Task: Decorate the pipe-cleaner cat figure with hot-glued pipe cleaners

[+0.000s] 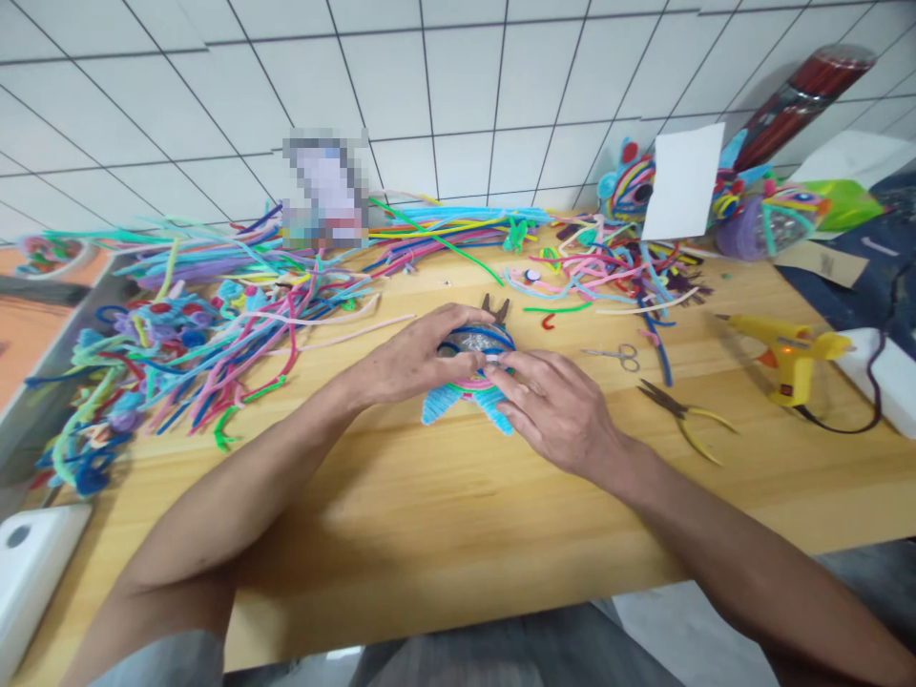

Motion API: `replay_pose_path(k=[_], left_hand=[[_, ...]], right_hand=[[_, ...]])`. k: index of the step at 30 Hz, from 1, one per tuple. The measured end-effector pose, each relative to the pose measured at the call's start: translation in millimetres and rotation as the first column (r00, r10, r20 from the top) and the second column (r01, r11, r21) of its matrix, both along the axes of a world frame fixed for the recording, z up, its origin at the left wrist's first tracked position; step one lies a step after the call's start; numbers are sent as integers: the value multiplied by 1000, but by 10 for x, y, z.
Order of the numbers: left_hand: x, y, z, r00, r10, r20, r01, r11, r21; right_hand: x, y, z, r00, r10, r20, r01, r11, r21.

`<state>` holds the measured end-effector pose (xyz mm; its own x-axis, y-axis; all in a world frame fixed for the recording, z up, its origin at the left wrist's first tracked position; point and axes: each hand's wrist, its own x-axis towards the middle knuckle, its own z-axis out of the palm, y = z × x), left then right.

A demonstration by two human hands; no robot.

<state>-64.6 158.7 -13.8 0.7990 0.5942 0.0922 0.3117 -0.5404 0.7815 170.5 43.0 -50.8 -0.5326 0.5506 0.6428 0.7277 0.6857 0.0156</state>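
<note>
A round craft piece (476, 341) with a clear body, blue bands and a pink and green rim is at the middle of the wooden table, two light-blue fuzzy fins pointing toward me. My left hand (422, 355) wraps round its left side, thumb on the front. My right hand (554, 401) presses its fingertips together on the piece's right front edge; anything small between them is hidden. Just behind the piece, the dark jaws of a tool (495, 307) stick out, the rest covered.
Piles of colourful pipe cleaners (207, 334) cover the table's left and back. To the right lie small scissors (621, 356), yellow-handled pliers (687, 417) and a yellow glue gun (791, 358). Finished fuzzy crafts (777, 221) and a white card (683, 181) stand at back right.
</note>
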Motion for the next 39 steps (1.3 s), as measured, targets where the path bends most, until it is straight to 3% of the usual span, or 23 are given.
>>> replay_pose_path(k=[4,14,19,23,39], left_hand=[[-10,-8,27,996,-11,-89,16,999,51],[-20,-48,67,997,-41,-73,37,998,-52],[-16,-69,68,998,-37,-60,35,999,-32],[-9,-81,63,999,-29,-46,28,999,-35],[22,-138,92,997,-13,-74,13,1000,-7]], right_hand=[[49,26,13,999,38,-31,-39,999,-16],[88,26,-95,985,112,-133,-121,991,-62],[110,58,-137,946,31,-322,-87,983,-160],[108,101,-181,920,-20,-392,-43,988,-151],[51,125,-183,910,-22,-414,-28,993,-114]])
